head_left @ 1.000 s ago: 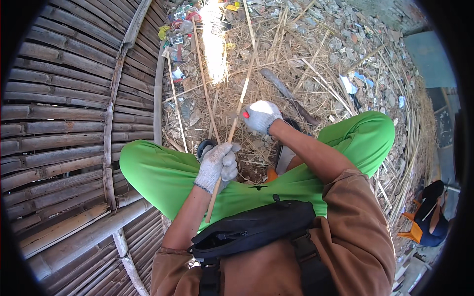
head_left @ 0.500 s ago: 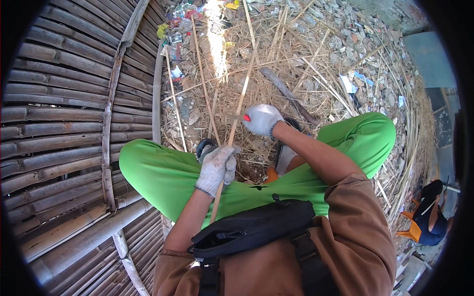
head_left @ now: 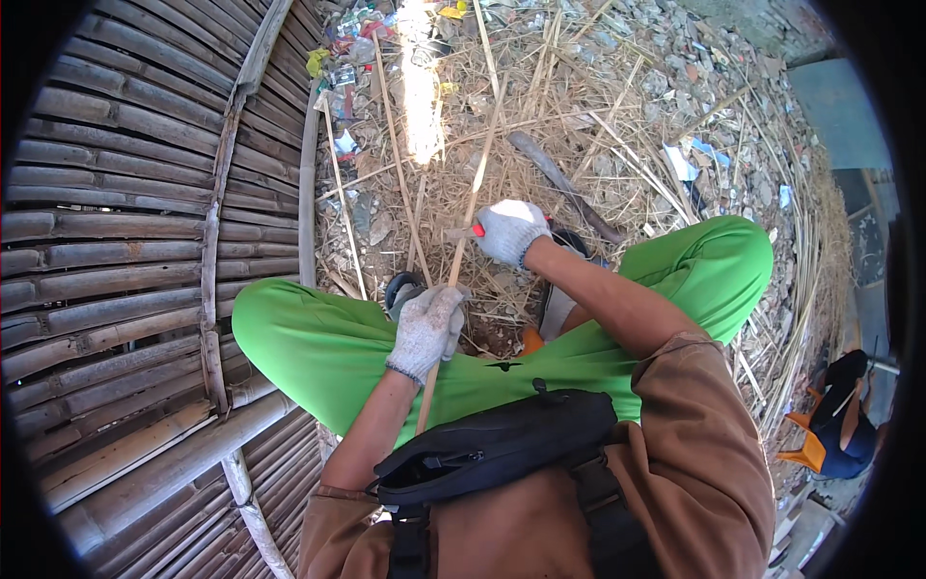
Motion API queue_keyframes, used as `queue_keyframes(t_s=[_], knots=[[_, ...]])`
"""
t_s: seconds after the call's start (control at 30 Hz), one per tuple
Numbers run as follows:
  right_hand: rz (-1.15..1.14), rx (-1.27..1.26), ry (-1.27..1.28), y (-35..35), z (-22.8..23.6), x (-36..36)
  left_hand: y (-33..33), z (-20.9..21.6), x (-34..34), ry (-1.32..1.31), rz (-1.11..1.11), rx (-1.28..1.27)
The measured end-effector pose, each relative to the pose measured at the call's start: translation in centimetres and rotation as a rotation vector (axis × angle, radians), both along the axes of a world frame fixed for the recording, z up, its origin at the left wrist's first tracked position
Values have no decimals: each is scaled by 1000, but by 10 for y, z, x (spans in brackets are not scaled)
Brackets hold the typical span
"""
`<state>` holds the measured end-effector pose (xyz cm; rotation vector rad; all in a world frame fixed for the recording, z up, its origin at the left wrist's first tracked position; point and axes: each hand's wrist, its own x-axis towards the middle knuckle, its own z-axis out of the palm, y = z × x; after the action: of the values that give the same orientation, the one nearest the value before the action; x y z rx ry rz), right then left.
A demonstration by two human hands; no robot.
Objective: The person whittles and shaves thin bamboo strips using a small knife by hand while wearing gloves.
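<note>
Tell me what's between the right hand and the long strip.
Head view: a red-handled tool juts from the right hand, its thin blade reaching the long strip.

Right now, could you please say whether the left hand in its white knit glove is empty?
No, the left hand is closed around a long, thin, tan bamboo strip that slants across the green fabric trousers.

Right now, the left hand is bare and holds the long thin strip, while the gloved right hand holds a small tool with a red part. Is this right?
Not quite: in the head view, the left hand is not bare but wears a whitish glove. It holds the long thin strip, and the gloved right hand holds a small tool with a red part.
</note>
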<state>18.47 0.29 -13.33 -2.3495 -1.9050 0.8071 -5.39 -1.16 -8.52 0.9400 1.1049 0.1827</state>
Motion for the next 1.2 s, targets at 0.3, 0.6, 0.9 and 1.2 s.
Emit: queue_keyframes(t_s=[0.3,0.6,0.9,1.2], knots=[[-627,119,-225,-14,-16,218,-7,7,-42,-52,73,-70],[-88,86,111,0,-6,8,6,-1,-11,-140,143,-51],[-11,52,75,-7,-4,-20,-4,-6,-4,-33,61,87],[-18,-10,-32,14,-9,-9,-1,8,-7,-51,68,60]])
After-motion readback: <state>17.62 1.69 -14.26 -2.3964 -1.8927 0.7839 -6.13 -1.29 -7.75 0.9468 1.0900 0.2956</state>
